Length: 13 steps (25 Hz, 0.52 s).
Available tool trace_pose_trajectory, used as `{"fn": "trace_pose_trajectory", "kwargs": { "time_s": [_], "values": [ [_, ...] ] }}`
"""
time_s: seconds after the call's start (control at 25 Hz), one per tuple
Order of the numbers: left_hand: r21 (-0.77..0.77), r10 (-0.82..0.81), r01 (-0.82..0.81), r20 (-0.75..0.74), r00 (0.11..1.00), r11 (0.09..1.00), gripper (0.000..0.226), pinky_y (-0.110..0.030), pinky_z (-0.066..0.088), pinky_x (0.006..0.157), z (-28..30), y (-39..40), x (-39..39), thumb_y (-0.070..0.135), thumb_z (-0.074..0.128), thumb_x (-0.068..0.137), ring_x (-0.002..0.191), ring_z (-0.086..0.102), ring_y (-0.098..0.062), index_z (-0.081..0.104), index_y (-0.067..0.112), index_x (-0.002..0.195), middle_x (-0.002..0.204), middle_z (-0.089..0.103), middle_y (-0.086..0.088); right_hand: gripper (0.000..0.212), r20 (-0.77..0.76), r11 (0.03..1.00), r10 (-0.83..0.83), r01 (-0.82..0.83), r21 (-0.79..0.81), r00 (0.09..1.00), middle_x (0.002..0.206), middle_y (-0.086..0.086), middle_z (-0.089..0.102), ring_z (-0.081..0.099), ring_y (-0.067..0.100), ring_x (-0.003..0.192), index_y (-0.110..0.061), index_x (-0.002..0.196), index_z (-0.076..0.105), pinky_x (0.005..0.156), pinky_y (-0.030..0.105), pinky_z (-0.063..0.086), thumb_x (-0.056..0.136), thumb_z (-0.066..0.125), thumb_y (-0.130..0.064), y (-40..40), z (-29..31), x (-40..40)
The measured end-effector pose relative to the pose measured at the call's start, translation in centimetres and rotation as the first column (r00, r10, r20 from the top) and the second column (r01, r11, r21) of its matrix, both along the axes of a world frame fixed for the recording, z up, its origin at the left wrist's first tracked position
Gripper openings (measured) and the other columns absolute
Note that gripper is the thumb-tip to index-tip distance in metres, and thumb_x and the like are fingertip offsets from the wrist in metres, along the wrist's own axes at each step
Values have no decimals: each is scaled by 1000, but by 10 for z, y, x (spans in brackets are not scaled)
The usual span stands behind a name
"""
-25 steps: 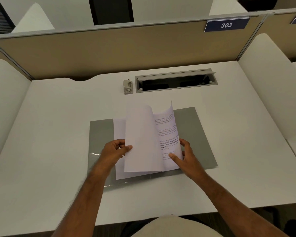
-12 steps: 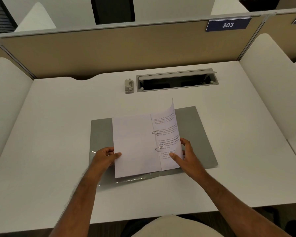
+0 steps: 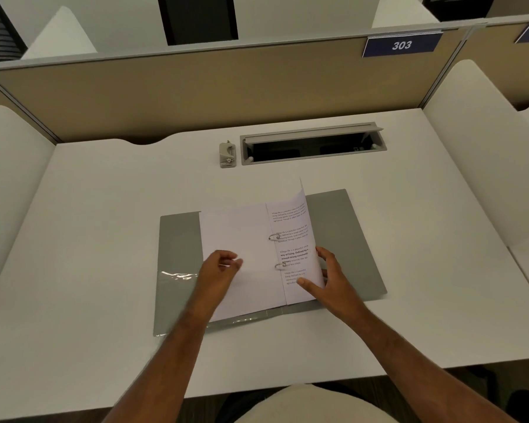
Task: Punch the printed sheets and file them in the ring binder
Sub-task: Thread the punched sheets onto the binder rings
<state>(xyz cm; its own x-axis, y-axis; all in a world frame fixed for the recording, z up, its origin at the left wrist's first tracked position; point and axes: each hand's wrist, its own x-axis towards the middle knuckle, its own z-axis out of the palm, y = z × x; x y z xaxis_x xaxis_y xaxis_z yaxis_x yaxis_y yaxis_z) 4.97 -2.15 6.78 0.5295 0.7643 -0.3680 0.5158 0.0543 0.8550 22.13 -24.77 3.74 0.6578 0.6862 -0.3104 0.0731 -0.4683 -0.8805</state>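
An open grey ring binder [image 3: 345, 239] lies flat in the middle of the desk. Its two metal rings [image 3: 275, 237] pass through printed sheets. A blank-side sheet [image 3: 239, 230] lies flat on the left half. The printed sheets [image 3: 297, 239] on the right curl upward at their outer edge. My left hand [image 3: 222, 267] hovers over the flat left sheet with loosely curled fingers, holding nothing. My right hand [image 3: 327, 276] grips the right stack's outer edge, thumb on the print.
A small grey hole punch [image 3: 227, 155] stands behind the binder, next to an open cable slot [image 3: 312, 146] in the white desk [image 3: 104, 224]. Beige partitions with a "303" sign [image 3: 401, 45] close off the back and white side panels flank the desk.
The sheet my left hand was turning has come down flat on the binder's left half. My left hand let go of its edge and moved right over the page. The right hand stayed.
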Motion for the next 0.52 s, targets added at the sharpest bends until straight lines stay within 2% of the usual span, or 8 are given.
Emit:
{"fn": "trace_pose_trajectory", "kwargs": {
  "time_s": [0.12, 0.2, 0.32, 0.44, 0.52],
  "values": [
    [-98, -161, 166, 62, 985, 981, 8, -13, 50, 73, 18, -25, 37, 23, 75, 93, 88, 73, -4, 75, 19, 101, 97, 79, 3, 91, 65, 999, 28, -25, -46, 998, 151, -9, 36, 51, 17, 127, -36, 147, 25, 97, 35, 57, 76, 78, -55, 1, -1, -1],
    [-131, -228, 236, 76, 971, 963, 17, -15, 54, 80, 23, -38, 59, 28, 75, 93, 91, 73, 0, 75, 22, 109, 100, 79, 6, 94, 98, 997, 47, -41, -60, 994, 152, -10, 32, 48, 17, 129, -35, 149, 23, 100, 37, 55, 74, 75, -59, 1, -2, -3],
    [-182, -250, 259, 72, 966, 949, 29, -24, 57, 90, 26, -53, 82, 27, 76, 91, 96, 74, -4, 72, 22, 119, 103, 79, 7, 98, 142, 992, 83, -68, -102, 986, 155, -7, 28, 45, 16, 130, -33, 152, 20, 103, 38, 52, 74, 71, -62, 0, -3, -3],
    [-205, -210, 219, 66, 975, 954, 28, -29, 60, 89, 22, -58, 92, 18, 80, 86, 92, 76, -9, 75, 18, 113, 101, 80, 3, 96, 179, 986, 121, -98, -131, 976, 157, -5, 27, 40, 9, 126, -31, 153, 18, 101, 25, 43, 78, 74, -56, 0, -2, -4],
    [-227, -175, 183, 57, 983, 957, 29, -29, 61, 85, 22, -59, 93, 15, 83, 82, 89, 77, -12, 76, 16, 110, 99, 80, 1, 96, 186, 984, 137, -111, -141, 973, 157, -4, 26, 38, 7, 125, -29, 153, 19, 100, 23, 41, 79, 76, -53, -1, 0, -5]
  ]
}}
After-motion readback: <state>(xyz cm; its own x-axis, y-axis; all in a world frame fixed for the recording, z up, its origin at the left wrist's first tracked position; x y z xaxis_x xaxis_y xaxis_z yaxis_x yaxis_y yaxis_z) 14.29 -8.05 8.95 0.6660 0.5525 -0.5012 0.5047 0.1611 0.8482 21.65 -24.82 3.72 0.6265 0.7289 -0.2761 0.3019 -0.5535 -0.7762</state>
